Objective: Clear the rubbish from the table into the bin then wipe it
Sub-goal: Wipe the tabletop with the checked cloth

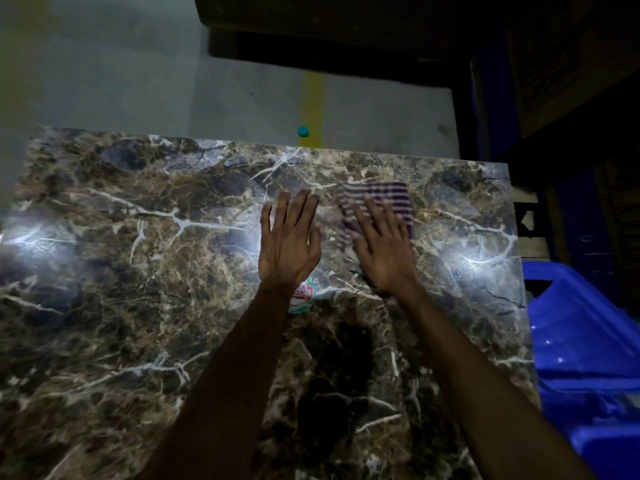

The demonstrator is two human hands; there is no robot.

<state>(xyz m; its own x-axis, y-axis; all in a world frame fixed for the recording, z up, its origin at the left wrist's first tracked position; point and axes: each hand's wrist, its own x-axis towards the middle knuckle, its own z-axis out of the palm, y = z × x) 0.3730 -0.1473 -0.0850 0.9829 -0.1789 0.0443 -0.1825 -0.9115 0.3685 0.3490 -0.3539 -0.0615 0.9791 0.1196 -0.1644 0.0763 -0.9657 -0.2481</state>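
Hands reach forward side by side over a dark marble-patterned bench (138, 271), both forearms stretched out from the bottom of the head view. The left hand (289, 242) lies palm down with its fingers straight and slightly spread, pointing away from the person; it holds nothing, and whether the palm touches the surface or sits just above it cannot be told. The right hand (382, 249), also palm down with fingers straight and fanned, presses flat on a purple-and-white striped cloth (377, 202) — the fingers cover the cloth's near half while its far edge shows beyond the fingertips. Cloth and right hand are blurred.

Just below the left wrist, a small round label or sticker (304, 296) in white, red and teal lies on the bench, partly hidden by the wrist; its lettering is too blurred to read. Bright patches of reflected light sit on the glossy surface at the left and right.

At the right edge of the view, beside the bench and lower than it, stands a blue plastic bin (581, 341); its rim and part of its wall are visible, but the inside is too dark and cropped to show any contents. Beyond the far edge of the bench, on the pale floor (138, 81), lies a small teal bottle cap (303, 131) next to a yellow painted line (313, 98). Dark shelving or furniture fills the upper right — too dim to make out.
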